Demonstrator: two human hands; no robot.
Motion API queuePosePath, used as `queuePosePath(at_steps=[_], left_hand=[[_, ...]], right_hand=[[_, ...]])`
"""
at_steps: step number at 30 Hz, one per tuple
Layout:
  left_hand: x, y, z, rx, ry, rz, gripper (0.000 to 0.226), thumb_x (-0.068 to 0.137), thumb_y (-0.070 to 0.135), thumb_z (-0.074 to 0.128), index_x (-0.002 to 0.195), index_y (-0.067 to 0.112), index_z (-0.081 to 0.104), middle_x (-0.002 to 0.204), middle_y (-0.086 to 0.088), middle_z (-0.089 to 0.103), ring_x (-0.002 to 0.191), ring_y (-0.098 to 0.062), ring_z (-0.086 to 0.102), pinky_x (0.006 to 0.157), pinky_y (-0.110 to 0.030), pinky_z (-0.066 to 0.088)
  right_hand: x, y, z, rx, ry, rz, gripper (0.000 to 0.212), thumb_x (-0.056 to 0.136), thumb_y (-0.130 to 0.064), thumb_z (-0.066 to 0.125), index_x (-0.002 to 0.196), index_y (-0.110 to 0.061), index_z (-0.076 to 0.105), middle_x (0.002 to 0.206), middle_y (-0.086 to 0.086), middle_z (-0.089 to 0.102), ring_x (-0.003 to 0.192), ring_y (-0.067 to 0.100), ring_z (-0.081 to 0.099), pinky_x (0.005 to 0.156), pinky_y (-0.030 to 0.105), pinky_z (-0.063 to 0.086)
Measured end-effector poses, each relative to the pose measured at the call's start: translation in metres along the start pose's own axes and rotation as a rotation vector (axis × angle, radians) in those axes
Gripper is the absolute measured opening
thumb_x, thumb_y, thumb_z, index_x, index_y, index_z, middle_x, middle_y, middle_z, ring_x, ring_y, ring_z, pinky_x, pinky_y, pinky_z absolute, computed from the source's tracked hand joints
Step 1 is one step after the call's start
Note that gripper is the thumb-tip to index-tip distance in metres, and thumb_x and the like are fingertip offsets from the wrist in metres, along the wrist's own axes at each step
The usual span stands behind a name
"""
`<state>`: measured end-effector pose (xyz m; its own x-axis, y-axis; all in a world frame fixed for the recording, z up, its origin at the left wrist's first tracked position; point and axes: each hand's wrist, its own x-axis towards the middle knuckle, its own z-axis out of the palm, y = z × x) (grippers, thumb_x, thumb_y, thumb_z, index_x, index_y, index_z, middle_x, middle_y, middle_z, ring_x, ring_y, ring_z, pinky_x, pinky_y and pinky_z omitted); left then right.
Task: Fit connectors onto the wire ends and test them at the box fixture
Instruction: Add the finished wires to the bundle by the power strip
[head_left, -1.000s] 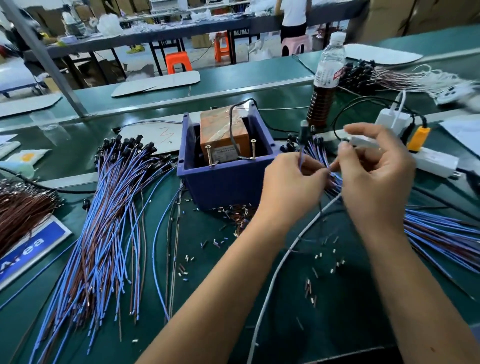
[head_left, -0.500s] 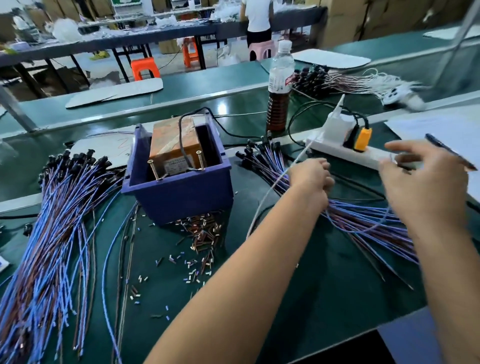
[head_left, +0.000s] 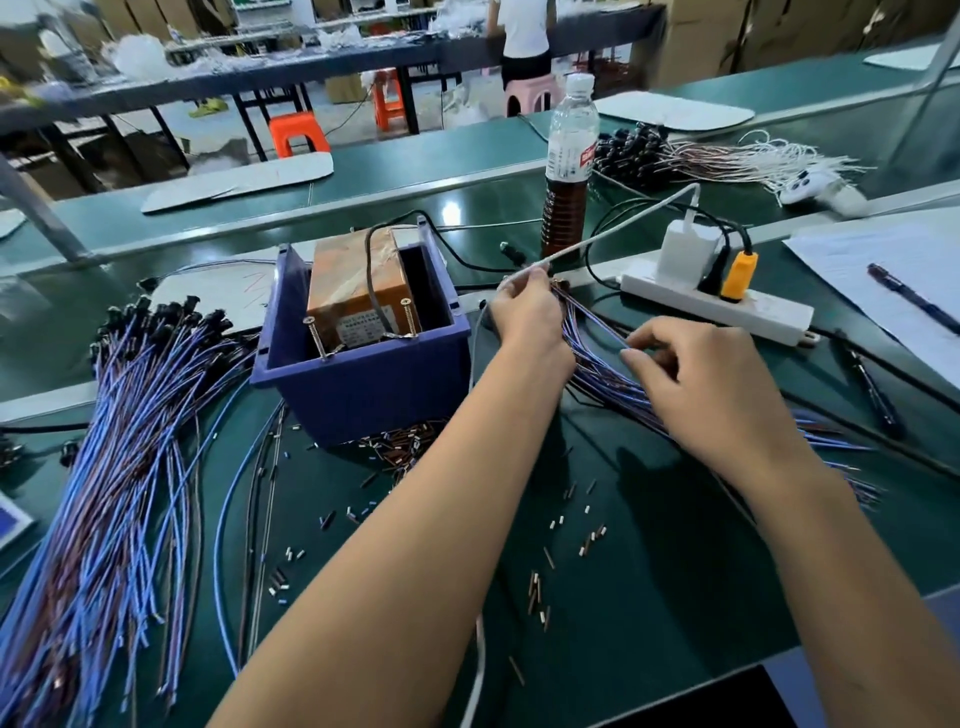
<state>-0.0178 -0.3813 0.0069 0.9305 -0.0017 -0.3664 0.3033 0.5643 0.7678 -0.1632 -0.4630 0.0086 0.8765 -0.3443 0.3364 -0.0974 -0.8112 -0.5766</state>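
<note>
The wire bundle (head_left: 602, 364) lies right of centre, its long axis running from upper left to lower right. The left hand (head_left: 527, 312) pinches its upper end; the right hand (head_left: 711, 379), fingers curled, plucks at one wire further down. The box fixture (head_left: 363, 332) stands just left of the left hand, which is the nearer one.

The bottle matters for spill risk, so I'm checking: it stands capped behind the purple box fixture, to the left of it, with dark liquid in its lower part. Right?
Not quite. The head view shows the bottle behind the purple box fixture but to its right, near the power strip. It is upright, capped, with dark liquid in its lower part.
</note>
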Motion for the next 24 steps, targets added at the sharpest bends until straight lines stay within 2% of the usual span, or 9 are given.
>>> queuePosePath(at_steps=[3,5,9,12,14,15,18,21,24], left_hand=[[0.007,-0.004,-0.001,0.162,0.059,0.074,0.01,0.105,0.011,0.057,0.1,0.01,0.065,0.085,-0.003,0.061,0.066,-0.018,0.049,0.067,-0.031,0.045],[0.012,-0.005,-0.004,0.256,0.149,0.085,0.016,0.103,0.015,0.059,0.088,0.016,0.058,0.086,-0.002,0.06,0.075,-0.021,0.055,0.076,-0.032,0.051],[0.016,-0.007,-0.011,0.46,0.275,0.146,0.028,0.101,0.017,0.061,0.075,0.02,0.05,0.08,0.0,0.059,0.075,-0.02,0.059,0.076,-0.029,0.054],[0.013,-0.009,-0.015,0.612,0.247,0.177,0.012,0.1,0.017,0.06,0.088,0.017,0.059,0.095,-0.008,0.07,0.087,-0.028,0.066,0.08,-0.032,0.056],[0.008,-0.009,-0.018,0.695,0.213,0.179,0.005,0.097,0.017,0.059,0.099,0.013,0.061,0.101,-0.01,0.07,0.089,-0.028,0.067,0.073,-0.029,0.05],[0.007,-0.01,-0.02,0.74,0.202,0.183,0.011,0.094,0.015,0.059,0.103,0.01,0.062,0.103,-0.012,0.071,0.092,-0.03,0.069,0.07,-0.03,0.049],[-0.002,-0.011,-0.023,0.841,0.167,0.208,0.015,0.084,0.007,0.057,0.096,0.003,0.066,0.091,-0.016,0.07,0.099,-0.034,0.07,0.064,-0.035,0.052],[-0.008,-0.015,-0.022,0.892,0.146,0.197,0.031,0.082,0.006,0.057,0.11,-0.006,0.064,0.117,-0.027,0.066,0.11,-0.038,0.065,0.082,-0.045,0.059],[-0.01,-0.019,-0.021,0.937,0.104,0.208,0.027,0.08,0.007,0.058,0.105,0.0,0.064,0.117,-0.024,0.063,0.102,-0.038,0.065,0.076,-0.038,0.056]], right_hand=[[0.003,0.004,-0.005,-0.112,-0.093,0.056,0.016,0.101,-0.032,0.064,0.096,-0.023,0.076,0.084,0.005,0.072,0.082,0.03,0.065,0.072,0.038,0.053],[0.004,0.006,-0.004,-0.201,-0.174,0.101,0.015,0.101,-0.036,0.062,0.096,-0.026,0.073,0.086,0.006,0.071,0.085,0.031,0.064,0.073,0.038,0.053],[0.002,0.009,0.004,-0.255,-0.077,0.146,0.017,0.096,-0.037,0.069,0.084,-0.025,0.068,0.083,0.004,0.071,0.081,0.031,0.064,0.067,0.034,0.046],[0.002,0.012,0.015,-0.311,-0.02,0.145,0.018,0.09,-0.038,0.077,0.078,-0.026,0.073,0.081,0.003,0.071,0.082,0.029,0.063,0.069,0.032,0.045],[0.002,0.016,0.021,-0.307,0.014,0.12,0.015,0.089,-0.039,0.08,0.086,-0.025,0.077,0.086,0.004,0.068,0.089,0.03,0.06,0.074,0.034,0.047],[0.002,0.017,0.024,-0.304,0.027,0.108,0.019,0.088,-0.04,0.081,0.094,-0.022,0.077,0.092,0.007,0.066,0.095,0.032,0.058,0.08,0.037,0.048],[0.002,0.018,0.033,-0.309,-0.029,0.094,0.044,0.088,-0.049,0.078,0.121,-0.021,0.068,0.11,0.01,0.062,0.109,0.034,0.054,0.092,0.044,0.048],[0.002,0.018,0.042,-0.31,-0.073,0.073,0.039,0.09,-0.048,0.076,0.12,-0.023,0.068,0.109,0.008,0.061,0.11,0.032,0.056,0.09,0.041,0.048],[0.004,0.018,0.043,-0.301,-0.035,0.091,0.028,0.091,-0.042,0.077,0.112,-0.023,0.072,0.104,0.008,0.065,0.104,0.033,0.061,0.081,0.039,0.047]])
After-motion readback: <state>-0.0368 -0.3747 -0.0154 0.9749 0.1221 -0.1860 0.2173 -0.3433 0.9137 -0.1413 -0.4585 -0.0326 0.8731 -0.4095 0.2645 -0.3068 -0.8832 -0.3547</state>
